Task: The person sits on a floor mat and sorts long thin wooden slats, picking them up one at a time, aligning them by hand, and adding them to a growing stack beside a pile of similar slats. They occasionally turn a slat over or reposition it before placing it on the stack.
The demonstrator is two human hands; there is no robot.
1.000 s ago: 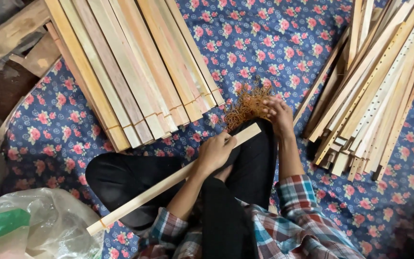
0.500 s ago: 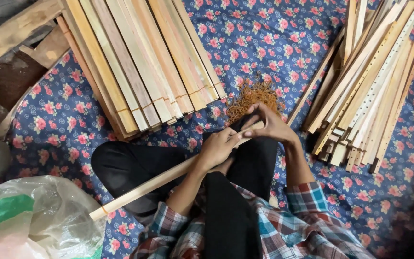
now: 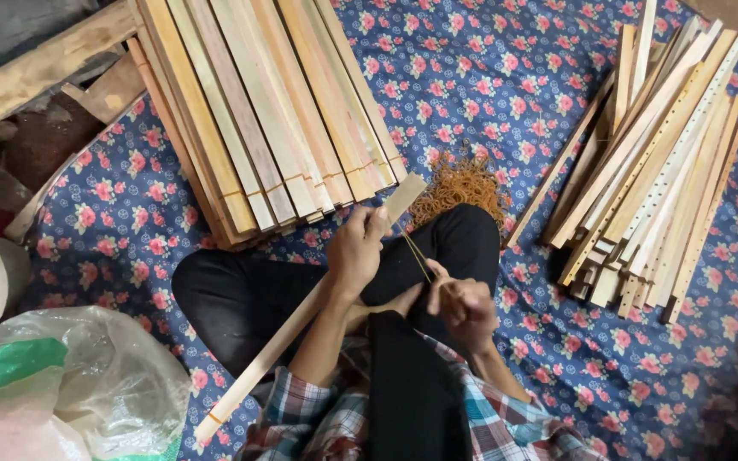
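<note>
I sit cross-legged on a blue floral cloth [image 3: 506,85]. My left hand [image 3: 359,249] grips a long pale wooden slat [image 3: 279,346] that runs from lower left up to its far end near the stacked bundles. My right hand [image 3: 463,305] is pulled back toward my lap and pinches a thin orange rubber band [image 3: 416,256], stretched taut from the slat near my left hand. A heap of orange rubber bands [image 3: 461,181] lies just beyond my knee.
A stack of banded wooden slats [image 3: 266,111] lies ahead on the left. A loose pile of slats with rows of holes [image 3: 651,171] lies on the right. A clear and green plastic bag [image 3: 61,393] sits at lower left, rough planks [image 3: 36,68] at upper left.
My right hand left the slat's far end by the band heap and drew back toward my lap, stretching a rubber band. The left hand kept its hold on the slat.
</note>
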